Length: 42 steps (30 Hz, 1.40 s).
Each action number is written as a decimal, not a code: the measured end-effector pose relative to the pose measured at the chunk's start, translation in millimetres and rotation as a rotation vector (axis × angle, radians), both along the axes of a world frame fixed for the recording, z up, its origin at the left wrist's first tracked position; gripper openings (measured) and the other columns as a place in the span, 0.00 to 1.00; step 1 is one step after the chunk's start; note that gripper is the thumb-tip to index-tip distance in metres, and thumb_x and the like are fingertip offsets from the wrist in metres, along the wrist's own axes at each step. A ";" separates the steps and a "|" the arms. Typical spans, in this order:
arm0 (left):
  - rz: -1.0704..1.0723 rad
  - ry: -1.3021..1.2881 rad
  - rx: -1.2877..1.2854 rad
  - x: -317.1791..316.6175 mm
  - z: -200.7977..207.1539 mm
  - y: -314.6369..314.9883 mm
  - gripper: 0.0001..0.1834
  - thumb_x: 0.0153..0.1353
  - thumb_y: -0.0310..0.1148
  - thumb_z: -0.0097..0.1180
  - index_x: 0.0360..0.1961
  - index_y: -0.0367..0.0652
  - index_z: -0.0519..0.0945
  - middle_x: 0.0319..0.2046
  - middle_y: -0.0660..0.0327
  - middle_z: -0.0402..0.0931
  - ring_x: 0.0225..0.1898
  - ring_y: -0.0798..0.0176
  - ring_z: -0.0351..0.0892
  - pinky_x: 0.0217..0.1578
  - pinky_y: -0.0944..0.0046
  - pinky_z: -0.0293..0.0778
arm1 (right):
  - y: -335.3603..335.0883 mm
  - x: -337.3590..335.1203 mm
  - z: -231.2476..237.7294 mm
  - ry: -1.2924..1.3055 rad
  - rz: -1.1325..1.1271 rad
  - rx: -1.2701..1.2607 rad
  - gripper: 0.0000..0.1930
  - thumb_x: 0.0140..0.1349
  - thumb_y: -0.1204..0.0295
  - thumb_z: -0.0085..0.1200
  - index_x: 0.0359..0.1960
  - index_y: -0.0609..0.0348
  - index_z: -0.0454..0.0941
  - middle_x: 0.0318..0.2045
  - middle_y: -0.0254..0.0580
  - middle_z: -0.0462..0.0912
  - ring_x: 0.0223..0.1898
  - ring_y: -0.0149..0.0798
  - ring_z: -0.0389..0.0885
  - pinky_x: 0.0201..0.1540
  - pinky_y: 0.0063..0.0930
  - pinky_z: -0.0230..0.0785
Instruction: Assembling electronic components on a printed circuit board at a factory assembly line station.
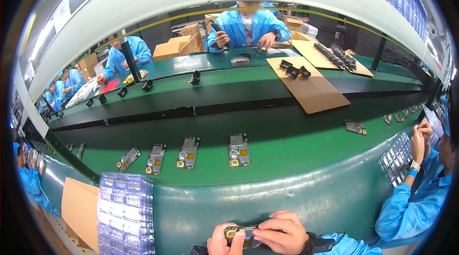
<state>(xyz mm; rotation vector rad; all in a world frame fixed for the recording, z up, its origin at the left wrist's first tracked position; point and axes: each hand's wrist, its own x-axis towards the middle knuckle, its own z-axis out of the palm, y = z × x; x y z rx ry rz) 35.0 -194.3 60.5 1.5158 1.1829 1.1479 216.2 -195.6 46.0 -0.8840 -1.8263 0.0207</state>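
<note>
Hands (224, 240) (282, 233) grasping a circuit board (244, 234) at the worktop's (287, 197) near edge.
We pinch it between both; it looks light, stiff and fragile, so we judge its bare edges the safest hold.

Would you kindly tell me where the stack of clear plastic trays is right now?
In the head view, the stack of clear plastic trays stands at the lower left, beside a cardboard sheet, left of the left hand.
</note>
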 end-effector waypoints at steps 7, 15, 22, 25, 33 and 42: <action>-0.010 -0.049 0.063 7.1 -34.1 -9.6 0.11 0.70 0.26 0.53 0.48 0.28 0.73 0.35 0.51 0.81 0.36 0.62 0.86 0.34 0.63 0.85 | -1.8 -1.1 7.2 0.058 -0.054 -0.133 0.11 0.50 0.79 0.68 0.36 0.60 0.83 0.43 0.49 0.80 0.44 0.53 0.79 0.48 0.42 0.72; -0.007 -0.003 0.060 14.7 -24.0 -7.1 0.10 0.69 0.27 0.54 0.47 0.32 0.74 0.32 0.51 0.82 0.32 0.60 0.87 0.31 0.63 0.83 | -5.7 1.6 14.7 0.059 -0.085 -0.334 0.10 0.56 0.77 0.64 0.38 0.62 0.77 0.46 0.52 0.78 0.47 0.56 0.77 0.51 0.42 0.70; 0.038 0.079 0.086 18.9 -9.9 -3.9 0.10 0.68 0.31 0.56 0.45 0.36 0.76 0.28 0.50 0.81 0.28 0.52 0.85 0.29 0.60 0.78 | -1.3 6.4 -10.1 0.058 -0.109 -0.436 0.09 0.55 0.72 0.68 0.35 0.57 0.81 0.43 0.39 0.82 0.43 0.44 0.79 0.46 0.34 0.74; 0.037 0.118 0.072 17.9 -7.9 -4.6 0.10 0.68 0.32 0.56 0.45 0.37 0.76 0.28 0.49 0.80 0.27 0.49 0.84 0.29 0.58 0.77 | -4.9 5.5 -12.8 0.064 -0.077 -0.488 0.11 0.58 0.71 0.67 0.34 0.59 0.75 0.43 0.45 0.78 0.45 0.52 0.78 0.45 0.40 0.74; 0.059 0.091 -0.014 18.6 -17.7 -4.7 0.10 0.68 0.33 0.56 0.45 0.37 0.76 0.26 0.50 0.79 0.27 0.49 0.83 0.29 0.57 0.76 | -10.4 1.5 9.4 0.125 -0.063 -0.506 0.08 0.59 0.77 0.60 0.36 0.63 0.74 0.39 0.53 0.75 0.44 0.57 0.74 0.49 0.42 0.69; 0.018 0.109 0.046 17.8 -8.5 -2.8 0.10 0.68 0.33 0.57 0.45 0.38 0.76 0.27 0.49 0.79 0.27 0.48 0.82 0.29 0.57 0.76 | -11.0 0.8 10.0 0.139 -0.067 -0.498 0.07 0.60 0.78 0.59 0.36 0.63 0.74 0.38 0.53 0.75 0.43 0.57 0.74 0.48 0.42 0.69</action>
